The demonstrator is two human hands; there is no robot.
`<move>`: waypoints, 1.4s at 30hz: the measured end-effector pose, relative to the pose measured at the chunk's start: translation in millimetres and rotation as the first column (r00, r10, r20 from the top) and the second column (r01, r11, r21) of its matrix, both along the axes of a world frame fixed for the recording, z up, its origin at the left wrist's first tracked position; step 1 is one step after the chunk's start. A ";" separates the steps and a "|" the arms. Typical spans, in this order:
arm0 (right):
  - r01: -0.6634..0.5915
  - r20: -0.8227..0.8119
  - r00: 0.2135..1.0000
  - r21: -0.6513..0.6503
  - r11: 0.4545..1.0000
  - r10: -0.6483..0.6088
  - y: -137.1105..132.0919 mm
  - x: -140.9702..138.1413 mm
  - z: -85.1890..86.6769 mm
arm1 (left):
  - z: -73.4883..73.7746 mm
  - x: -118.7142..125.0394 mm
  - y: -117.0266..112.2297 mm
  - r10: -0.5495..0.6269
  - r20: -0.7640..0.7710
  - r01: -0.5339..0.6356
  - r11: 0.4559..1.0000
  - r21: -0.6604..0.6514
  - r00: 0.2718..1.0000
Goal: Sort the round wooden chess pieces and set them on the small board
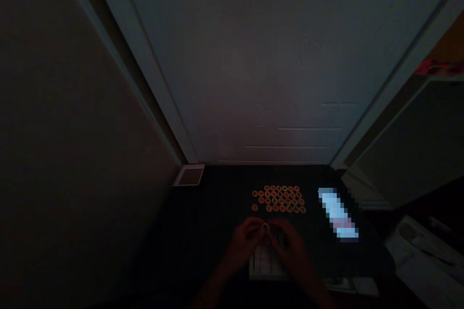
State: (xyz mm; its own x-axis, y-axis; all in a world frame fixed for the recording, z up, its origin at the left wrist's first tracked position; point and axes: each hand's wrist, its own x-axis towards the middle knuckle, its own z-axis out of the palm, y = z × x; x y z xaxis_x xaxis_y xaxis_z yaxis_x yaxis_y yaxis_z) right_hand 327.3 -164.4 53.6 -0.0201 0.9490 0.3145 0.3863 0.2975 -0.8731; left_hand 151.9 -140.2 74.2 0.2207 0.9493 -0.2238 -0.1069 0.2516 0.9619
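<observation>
In dim light, my left hand (244,241) and my right hand (289,245) come together near the front of the dark table. Their fingertips pinch one small round game piece (265,227) between them; its face is too dark to read. Just beyond lie rows of similar round pieces (282,201), pale discs with red or dark marks, like Chinese chess pieces. A few sit loosely at the left end of the rows. Under my hands is a pale sheet or board (268,263) with reddish lines, partly hidden by them.
A glowing, pixelated phone-like slab (338,215) lies on the right of the dark table (213,212). At the back left corner rests a white-framed flat object (190,175). A white panel with heart patterns (232,72) rises behind. Papers (427,246) lie at the lower right.
</observation>
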 end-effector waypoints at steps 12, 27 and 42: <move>0.050 -0.156 0.984 -0.246 0.968 -0.090 8.2 0.0 2.7 | -6.7 4.5 -2.3 -0.056 -0.090 0.064 0.994 0.091 0.994; -0.034 -0.221 0.975 -0.287 0.957 -0.032 11.1 7.7 13.1 | 0.0 10.9 -1.9 0.026 -0.005 -0.026 1.000 -0.001 1.000; -0.026 -0.217 0.975 -0.284 0.959 -0.038 10.1 4.3 12.7 | -1.8 8.7 -0.5 0.017 0.007 -0.017 1.000 -0.005 1.000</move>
State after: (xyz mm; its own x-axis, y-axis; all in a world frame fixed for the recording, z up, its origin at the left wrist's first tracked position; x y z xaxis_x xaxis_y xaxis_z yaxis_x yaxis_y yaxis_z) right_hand 331.6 -154.3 66.3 0.0247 0.9993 0.0287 0.1782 0.0238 -0.9837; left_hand 160.6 -140.7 72.4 0.2060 0.9519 -0.2268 -0.1184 0.2543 0.9598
